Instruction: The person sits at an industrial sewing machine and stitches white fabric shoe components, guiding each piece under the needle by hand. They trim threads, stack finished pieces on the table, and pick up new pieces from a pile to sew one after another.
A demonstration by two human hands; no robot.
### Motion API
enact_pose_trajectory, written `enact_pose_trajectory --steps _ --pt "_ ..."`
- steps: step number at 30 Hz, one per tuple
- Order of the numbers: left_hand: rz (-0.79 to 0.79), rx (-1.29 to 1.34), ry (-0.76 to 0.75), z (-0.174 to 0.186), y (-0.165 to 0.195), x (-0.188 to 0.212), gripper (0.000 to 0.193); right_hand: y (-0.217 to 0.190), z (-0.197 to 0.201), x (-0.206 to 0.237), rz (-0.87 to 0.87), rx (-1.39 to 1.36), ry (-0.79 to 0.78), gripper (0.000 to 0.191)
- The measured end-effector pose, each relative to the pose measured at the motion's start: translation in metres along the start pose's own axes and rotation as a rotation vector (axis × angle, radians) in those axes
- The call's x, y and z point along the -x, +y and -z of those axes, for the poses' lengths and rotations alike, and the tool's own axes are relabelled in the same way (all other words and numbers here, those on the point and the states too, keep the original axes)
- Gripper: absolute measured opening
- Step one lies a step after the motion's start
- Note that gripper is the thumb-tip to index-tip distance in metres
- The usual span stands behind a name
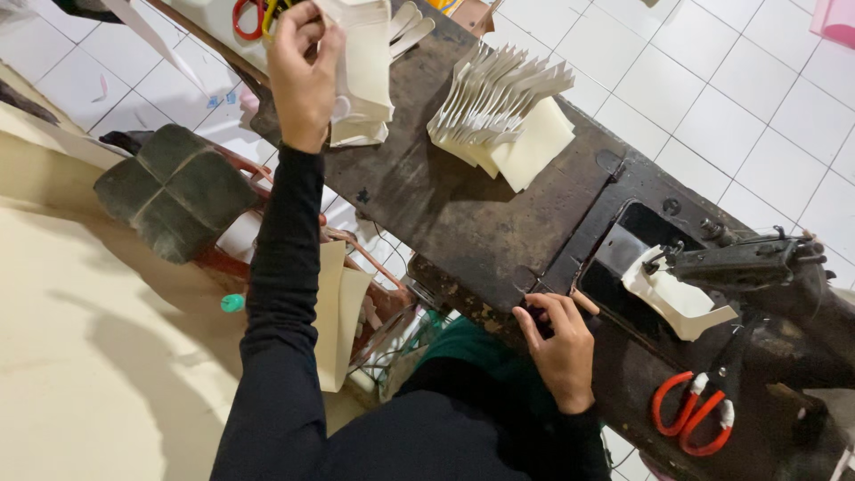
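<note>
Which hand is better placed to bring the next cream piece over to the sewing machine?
Left hand: it already grips the cream pieces. The right hand rests at the table edge by the sewing machine.

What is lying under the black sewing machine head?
A cream cut piece lies under the sewing machine head, partly on the dark machine bed. The head covers its far part.

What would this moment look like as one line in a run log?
left hand: lifting cream pieces off stack | right hand: resting on sewing table edge | sewing machine: cream piece under foot | red scissors: idle
</note>
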State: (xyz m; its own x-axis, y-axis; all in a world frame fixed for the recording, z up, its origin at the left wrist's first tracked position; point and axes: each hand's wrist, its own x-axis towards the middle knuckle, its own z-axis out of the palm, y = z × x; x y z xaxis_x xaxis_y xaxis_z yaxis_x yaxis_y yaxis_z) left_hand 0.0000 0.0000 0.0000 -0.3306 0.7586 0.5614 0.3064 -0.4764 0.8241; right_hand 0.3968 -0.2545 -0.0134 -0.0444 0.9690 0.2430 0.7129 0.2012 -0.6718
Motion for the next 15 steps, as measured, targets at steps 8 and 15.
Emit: enact_pose_trajectory --steps 8,15 --pt "-0.071 -0.686 -0.111 -0.060 -0.004 0.017 0.053 0.007 0.003 0.001 0.002 0.011 0.013 0.029" --pt "-0.209 -0.865 -0.133 -0.044 -0.002 0.041 0.033 0.015 0.006 -0.001 0.021 0.012 0.016 0.030"
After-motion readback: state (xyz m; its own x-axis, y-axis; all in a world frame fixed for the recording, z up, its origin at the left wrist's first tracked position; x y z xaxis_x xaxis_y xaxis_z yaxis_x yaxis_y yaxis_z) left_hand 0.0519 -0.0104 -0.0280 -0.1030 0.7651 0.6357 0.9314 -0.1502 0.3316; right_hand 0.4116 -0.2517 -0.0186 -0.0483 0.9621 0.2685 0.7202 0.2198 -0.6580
